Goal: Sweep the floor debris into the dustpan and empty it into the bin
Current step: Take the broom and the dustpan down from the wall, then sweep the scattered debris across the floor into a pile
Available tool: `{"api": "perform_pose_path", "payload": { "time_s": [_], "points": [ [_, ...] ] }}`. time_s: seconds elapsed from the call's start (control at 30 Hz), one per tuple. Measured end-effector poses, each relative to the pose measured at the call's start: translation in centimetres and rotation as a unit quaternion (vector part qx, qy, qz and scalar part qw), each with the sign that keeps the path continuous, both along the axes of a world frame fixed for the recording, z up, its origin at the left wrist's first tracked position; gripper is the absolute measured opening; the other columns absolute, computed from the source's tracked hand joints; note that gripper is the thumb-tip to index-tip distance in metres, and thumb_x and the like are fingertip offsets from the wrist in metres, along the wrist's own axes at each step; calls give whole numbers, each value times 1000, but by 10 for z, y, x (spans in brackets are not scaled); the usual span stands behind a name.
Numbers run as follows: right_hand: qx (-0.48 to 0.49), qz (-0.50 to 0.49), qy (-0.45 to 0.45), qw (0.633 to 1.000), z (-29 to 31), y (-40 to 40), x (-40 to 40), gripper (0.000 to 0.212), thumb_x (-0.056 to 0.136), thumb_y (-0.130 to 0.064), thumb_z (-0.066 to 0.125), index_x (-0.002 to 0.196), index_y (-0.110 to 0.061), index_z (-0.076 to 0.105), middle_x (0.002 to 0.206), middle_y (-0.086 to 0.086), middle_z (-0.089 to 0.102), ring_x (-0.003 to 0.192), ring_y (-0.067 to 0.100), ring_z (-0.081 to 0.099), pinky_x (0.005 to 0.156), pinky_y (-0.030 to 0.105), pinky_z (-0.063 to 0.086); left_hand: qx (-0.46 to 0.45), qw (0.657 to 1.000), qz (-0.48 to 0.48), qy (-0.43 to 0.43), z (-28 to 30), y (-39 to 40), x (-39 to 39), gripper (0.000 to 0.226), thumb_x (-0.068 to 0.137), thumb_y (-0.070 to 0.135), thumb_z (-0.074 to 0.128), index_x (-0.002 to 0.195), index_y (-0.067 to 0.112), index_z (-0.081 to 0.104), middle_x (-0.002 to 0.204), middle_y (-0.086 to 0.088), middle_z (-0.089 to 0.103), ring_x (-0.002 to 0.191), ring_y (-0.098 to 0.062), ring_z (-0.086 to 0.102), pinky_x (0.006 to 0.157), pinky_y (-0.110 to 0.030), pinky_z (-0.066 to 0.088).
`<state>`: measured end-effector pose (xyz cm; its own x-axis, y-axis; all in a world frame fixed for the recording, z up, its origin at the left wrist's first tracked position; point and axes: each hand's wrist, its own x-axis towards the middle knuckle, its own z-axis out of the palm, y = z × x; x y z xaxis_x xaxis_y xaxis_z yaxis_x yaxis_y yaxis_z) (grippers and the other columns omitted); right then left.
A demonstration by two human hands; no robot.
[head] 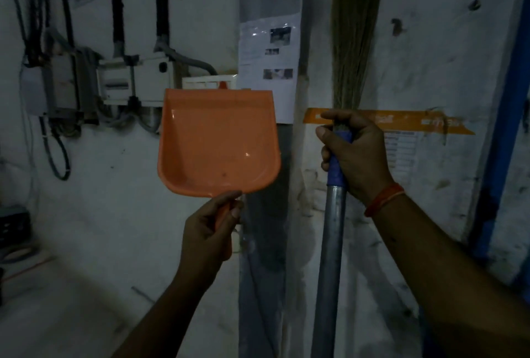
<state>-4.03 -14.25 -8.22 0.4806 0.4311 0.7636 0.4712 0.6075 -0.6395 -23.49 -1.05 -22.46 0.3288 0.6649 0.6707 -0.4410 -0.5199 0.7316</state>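
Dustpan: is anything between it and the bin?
Cannot say: no bin is in view. The left hand holds the dustpan up before the wall; the right hand grips the broom.

Dim grey floor [71, 300], possibly a dark crate [14, 225] on it.

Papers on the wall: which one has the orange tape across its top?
The right-hand paper, behind the right hand; the taller paper above the dustpan has none.

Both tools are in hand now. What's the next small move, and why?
Probably turn the broom bristles-down toward the floor. The right hand grips its blue collar with the bristles pointing up, and the left hand holds the dustpan raised and empty; no debris shows yet.
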Motion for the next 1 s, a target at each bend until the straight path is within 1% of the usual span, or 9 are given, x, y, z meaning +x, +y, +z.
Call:
{"api": "perform_pose_path", "payload": {
  "time_s": [0.2, 0.37, 0.5, 0.57, 0.7, 0.77, 0.87, 0.93, 1.0],
  "points": [
    [-56, 60, -8, 997, -32, 49, -86, 23, 87, 0, 67, 109, -5, 65, 82, 10, 63, 50, 21, 54, 44, 30, 50, -41, 998, 47, 16, -35, 22, -108, 31, 95, 4, 64, 122, 16, 71, 105, -6, 76, 86, -22, 72, 74, -25, 57],
    [-117, 115, 46, 985, -85, 89, -158, 22, 86, 0, 68, 107, -7, 67, 84, 15, 59, 51, 22, 53, 46, 31, 50, -75, 992, 89, 44, -72, 25, -195, 30, 95, 3, 64, 122, 15, 72, 102, -2, 77, 81, -14, 72, 68, -20, 54],
    [-182, 147, 72, 970, -135, 109, -198, 21, 86, -3, 69, 105, -11, 68, 84, 12, 58, 52, 21, 53, 49, 32, 50, -106, 986, 115, 66, -99, 16, -255, 29, 96, 4, 63, 123, 14, 71, 93, -1, 76, 62, -4, 63, 53, -12, 46],
    [-213, 154, 75, 962, -163, 116, -213, 21, 86, -3, 68, 105, -11, 68, 79, 13, 59, 52, 22, 53, 49, 33, 51, -118, 982, 127, 75, -111, 14, -280, 29, 96, 6, 63, 123, 16, 71, 93, -2, 76, 58, -3, 60, 51, -13, 45],
    [-263, 168, 91, 946, -210, 130, -229, 20, 86, -5, 69, 104, -14, 70, 75, 11, 59, 53, 23, 53, 52, 35, 51, -130, 973, 167, 87, -126, 14, -320, 30, 96, 7, 66, 124, 15, 71, 97, -1, 77, 75, -13, 70, 60, -21, 53],
    [-281, 183, 108, 936, -230, 135, -232, 22, 87, -5, 69, 106, -16, 69, 79, 11, 59, 56, 22, 54, 54, 33, 51, -146, 969, 179, 90, -133, 13, -334, 30, 96, 9, 66, 125, 16, 71, 93, -2, 77, 67, -18, 65, 48, -26, 48],
    [-295, 207, 137, 923, -260, 138, -237, 34, 87, -2, 67, 115, -21, 66, 92, 15, 61, 62, 22, 55, 54, 31, 52, -169, 966, 179, 86, -147, 9, -352, 30, 95, 14, 67, 125, 16, 71, 86, -7, 74, 59, -25, 54, 42, -22, 36],
    [-301, 209, 155, 918, -279, 138, -241, 48, 86, 2, 65, 124, -28, 62, 101, 14, 63, 64, 22, 57, 55, 31, 53, -173, 963, 179, 101, -156, 7, -364, 32, 93, 21, 68, 124, 19, 71, 88, -6, 75, 60, -26, 55, 42, -22, 36],
    [-320, 189, 144, 917, -293, 136, -246, 59, 86, 1, 66, 132, -35, 55, 110, 11, 65, 65, 21, 60, 56, 32, 54, -176, 962, 173, 114, -164, 6, -373, 34, 92, 26, 72, 125, 21, 71, 94, -3, 76, 69, -23, 63, 46, -21, 42]
  ]
}}
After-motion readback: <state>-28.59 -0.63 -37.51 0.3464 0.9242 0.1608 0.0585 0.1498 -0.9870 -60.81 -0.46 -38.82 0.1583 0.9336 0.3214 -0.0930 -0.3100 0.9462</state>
